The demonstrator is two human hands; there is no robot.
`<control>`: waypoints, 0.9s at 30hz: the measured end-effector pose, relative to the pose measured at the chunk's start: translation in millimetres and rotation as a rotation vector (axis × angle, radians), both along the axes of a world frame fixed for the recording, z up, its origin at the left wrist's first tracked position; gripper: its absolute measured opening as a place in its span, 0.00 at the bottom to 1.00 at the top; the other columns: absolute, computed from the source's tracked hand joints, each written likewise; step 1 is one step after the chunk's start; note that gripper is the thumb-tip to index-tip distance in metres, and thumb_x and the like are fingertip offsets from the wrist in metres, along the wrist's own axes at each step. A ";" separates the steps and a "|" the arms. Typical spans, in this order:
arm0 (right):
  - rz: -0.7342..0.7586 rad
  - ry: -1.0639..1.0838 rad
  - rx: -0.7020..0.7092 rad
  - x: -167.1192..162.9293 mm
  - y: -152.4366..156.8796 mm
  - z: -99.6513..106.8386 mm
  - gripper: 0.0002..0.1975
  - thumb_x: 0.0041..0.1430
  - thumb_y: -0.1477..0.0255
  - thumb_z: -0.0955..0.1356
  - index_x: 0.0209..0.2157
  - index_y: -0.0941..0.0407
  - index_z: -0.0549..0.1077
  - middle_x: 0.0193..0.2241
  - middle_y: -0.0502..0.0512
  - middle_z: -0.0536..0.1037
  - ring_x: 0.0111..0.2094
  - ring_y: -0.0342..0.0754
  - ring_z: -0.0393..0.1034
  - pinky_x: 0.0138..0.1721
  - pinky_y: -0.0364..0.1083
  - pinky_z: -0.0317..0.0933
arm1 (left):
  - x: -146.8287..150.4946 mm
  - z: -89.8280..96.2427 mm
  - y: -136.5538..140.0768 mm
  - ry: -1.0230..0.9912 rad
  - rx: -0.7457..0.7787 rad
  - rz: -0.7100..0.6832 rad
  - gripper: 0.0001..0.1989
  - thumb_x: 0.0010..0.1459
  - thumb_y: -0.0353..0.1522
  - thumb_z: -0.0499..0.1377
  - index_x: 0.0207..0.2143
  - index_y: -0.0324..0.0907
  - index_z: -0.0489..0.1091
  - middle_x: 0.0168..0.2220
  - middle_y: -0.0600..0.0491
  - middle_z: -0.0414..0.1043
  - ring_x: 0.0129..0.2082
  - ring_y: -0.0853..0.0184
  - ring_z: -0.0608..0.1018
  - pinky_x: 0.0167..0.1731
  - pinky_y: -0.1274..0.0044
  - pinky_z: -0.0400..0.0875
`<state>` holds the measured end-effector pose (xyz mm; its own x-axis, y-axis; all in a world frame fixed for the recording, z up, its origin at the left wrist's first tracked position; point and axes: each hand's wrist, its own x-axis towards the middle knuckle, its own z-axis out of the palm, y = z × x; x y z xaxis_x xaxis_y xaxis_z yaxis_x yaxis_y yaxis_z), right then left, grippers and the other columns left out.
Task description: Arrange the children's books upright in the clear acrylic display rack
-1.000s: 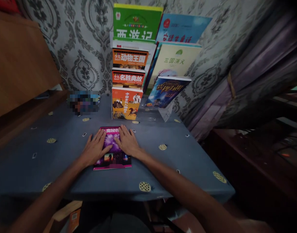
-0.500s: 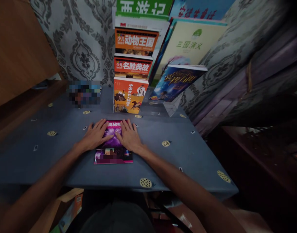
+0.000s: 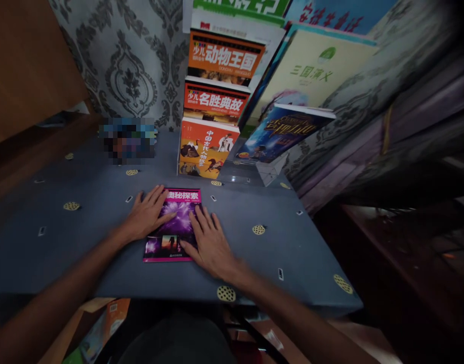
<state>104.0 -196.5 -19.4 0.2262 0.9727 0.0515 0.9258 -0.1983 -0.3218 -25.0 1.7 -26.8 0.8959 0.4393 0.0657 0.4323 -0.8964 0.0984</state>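
A purple and pink book (image 3: 178,217) lies flat, cover up, on the blue-grey tablecloth (image 3: 110,253). My left hand (image 3: 147,215) rests over its left edge, fingers stretched out and thumb on the cover. On the lower right side of the cover lies my right hand (image 3: 209,240), fingers spread and pointing away from me. Both hands are flat and grasp nothing. Beyond the book stands an orange book (image 3: 207,149) in a clear display rack (image 3: 269,172).
More books rise in tiers in the rack, among them a dark blue one (image 3: 285,132) and a cream one (image 3: 311,71). A blurred-out item (image 3: 128,140) lies at the back left. Below the table's front edge is a cardboard box (image 3: 74,323) with books in it.
My right hand has slid toward me, from the book's upper right to its lower right, uncovering the title. My left hand stays in place. The view has shifted slightly.
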 end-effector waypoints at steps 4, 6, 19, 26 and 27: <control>-0.007 0.015 -0.054 -3.5 -3.2 4.6 0.40 0.68 0.53 0.62 0.70 0.66 0.53 0.72 0.71 0.48 0.73 0.66 0.39 0.71 0.67 0.40 | -2.4 -2.8 -5.7 -0.047 -0.003 0.055 0.37 0.68 0.52 0.44 0.69 0.35 0.55 0.72 0.35 0.50 0.72 0.49 0.54 0.67 0.52 0.50; -0.008 0.032 -0.070 -3.6 -1.5 6.8 0.40 0.68 0.54 0.63 0.70 0.67 0.53 0.72 0.72 0.48 0.73 0.66 0.38 0.71 0.67 0.39 | -4.0 -4.3 -10.7 -0.065 0.015 0.103 0.37 0.68 0.51 0.46 0.68 0.34 0.57 0.70 0.32 0.54 0.70 0.46 0.57 0.66 0.52 0.51; -0.003 0.158 -0.030 -0.4 -12.1 17.1 0.41 0.68 0.51 0.62 0.70 0.65 0.52 0.72 0.71 0.45 0.73 0.63 0.34 0.71 0.66 0.38 | -6.7 -10.2 -0.4 -0.687 -0.837 0.366 0.38 0.55 0.56 0.57 0.64 0.49 0.63 0.62 0.48 0.71 0.63 0.49 0.71 0.60 0.58 0.69; 0.024 0.201 -0.014 4.0 -15.1 15.6 0.42 0.68 0.52 0.63 0.71 0.64 0.48 0.72 0.71 0.43 0.73 0.63 0.32 0.71 0.66 0.35 | -5.2 15.3 -21.5 -0.726 -1.527 0.641 0.33 0.45 0.51 0.69 0.52 0.49 0.75 0.50 0.47 0.81 0.52 0.46 0.80 0.46 0.59 0.81; 0.029 0.200 -0.009 4.7 -15.3 13.9 0.43 0.68 0.52 0.63 0.71 0.65 0.48 0.72 0.71 0.43 0.73 0.64 0.32 0.71 0.66 0.34 | -4.8 18.2 -25.2 -0.703 -1.617 0.669 0.32 0.43 0.47 0.72 0.51 0.48 0.76 0.48 0.47 0.82 0.50 0.45 0.81 0.45 0.59 0.82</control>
<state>108.7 -211.9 -5.5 0.2030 0.9792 -0.0006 0.8489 -0.1763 -0.4982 -29.8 -23.4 -8.6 0.5715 0.6634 -0.4830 0.1356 0.5042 0.8529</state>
